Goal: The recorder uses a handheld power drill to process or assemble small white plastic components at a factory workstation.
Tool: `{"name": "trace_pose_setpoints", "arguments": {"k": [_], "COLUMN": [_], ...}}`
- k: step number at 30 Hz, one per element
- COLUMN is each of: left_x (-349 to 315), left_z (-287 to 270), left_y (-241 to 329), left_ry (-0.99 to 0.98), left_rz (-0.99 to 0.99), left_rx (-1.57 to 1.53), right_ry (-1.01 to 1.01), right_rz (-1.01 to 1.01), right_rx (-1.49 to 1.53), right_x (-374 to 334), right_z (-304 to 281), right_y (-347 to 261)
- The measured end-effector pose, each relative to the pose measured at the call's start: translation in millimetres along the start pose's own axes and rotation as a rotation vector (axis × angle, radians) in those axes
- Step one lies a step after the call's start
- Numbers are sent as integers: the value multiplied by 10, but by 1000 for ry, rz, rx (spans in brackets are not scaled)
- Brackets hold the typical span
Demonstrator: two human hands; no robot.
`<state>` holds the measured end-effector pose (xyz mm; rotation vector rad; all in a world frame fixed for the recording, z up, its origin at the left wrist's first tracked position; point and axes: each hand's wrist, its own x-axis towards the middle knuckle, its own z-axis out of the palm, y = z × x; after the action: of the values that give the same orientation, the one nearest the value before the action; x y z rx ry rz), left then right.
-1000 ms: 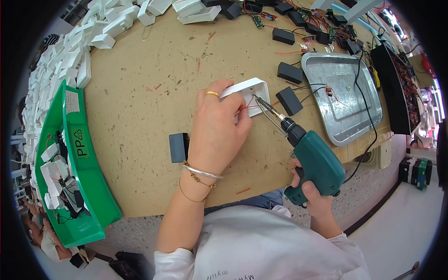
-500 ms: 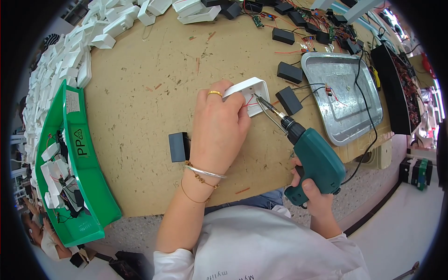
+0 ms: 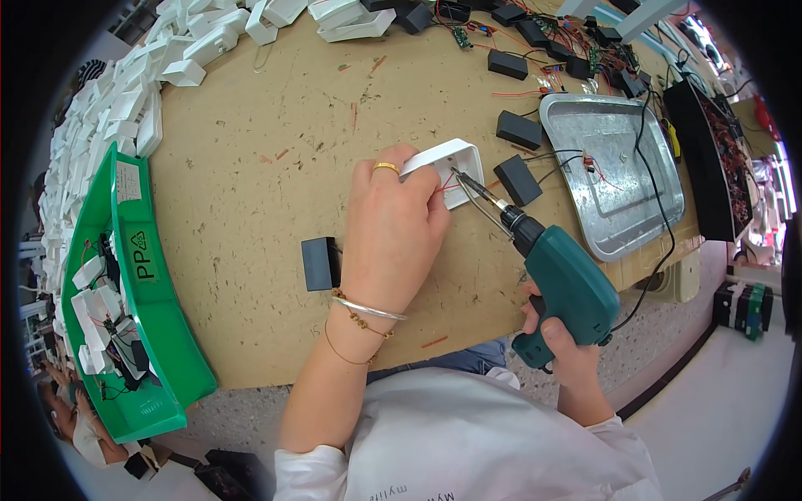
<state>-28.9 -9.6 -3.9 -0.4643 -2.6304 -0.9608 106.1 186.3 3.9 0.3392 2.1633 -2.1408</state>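
My left hand (image 3: 397, 204) is closed on a white plastic case (image 3: 462, 157), an open shell lying on the brown work surface. Its fingers reach inside and hide part of the case. Thin red wires (image 3: 447, 180) show beside the fingertips. In my right hand (image 3: 564, 342) is a green pistol-grip soldering gun (image 3: 572, 280), gripped by its handle. The metal tip of the gun sits inside the case, close to the red wires; whether it touches them I cannot tell. A black box (image 3: 317, 264) stands left of my left wrist, and another black box (image 3: 518, 179) lies right of the case.
A metal tray (image 3: 618, 167) with a small wired part stands at the right, the gun's cord crossing it. White cases (image 3: 125, 104) are heaped at the far left, above a green bin (image 3: 167, 334) of parts. Black boxes and wired circuit boards (image 3: 594, 57) crowd the far right.
Hardly anything differs. The soldering gun has shifted very slightly, with its tip still inside the white case; my left hand keeps its hold.
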Motion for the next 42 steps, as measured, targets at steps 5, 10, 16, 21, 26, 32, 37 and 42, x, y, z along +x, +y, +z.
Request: {"name": "trace_pose_setpoints", "arguments": {"k": [5, 10, 16, 21, 26, 32, 37, 42], "left_x": [7, 9, -4, 3, 2, 3, 6, -1], "left_z": [-8, -5, -11, 4, 1, 4, 6, 10], "left_y": [11, 20, 20, 15, 17, 16, 20, 14], "left_ry": [-22, -14, -9, -8, -1, 1, 7, 7], "left_rz": [7, 22, 28, 28, 27, 30, 35, 33], "left_rx": [-11, -5, 1, -6, -4, -4, -9, 5], "right_ry": [15, 7, 50, 40, 33, 13, 26, 28], "right_rz": [20, 20, 71, 42, -16, -8, -1, 5], "right_rx": [13, 16, 26, 45, 80, 78, 81, 79], "right_x": [-2, -5, -25, -13, -26, -30, -12, -33], "right_z": [14, 10, 28, 26, 9, -18, 20, 6], "right_y": [-60, -101, -125, -118, -126, -119, -139, -144]}}
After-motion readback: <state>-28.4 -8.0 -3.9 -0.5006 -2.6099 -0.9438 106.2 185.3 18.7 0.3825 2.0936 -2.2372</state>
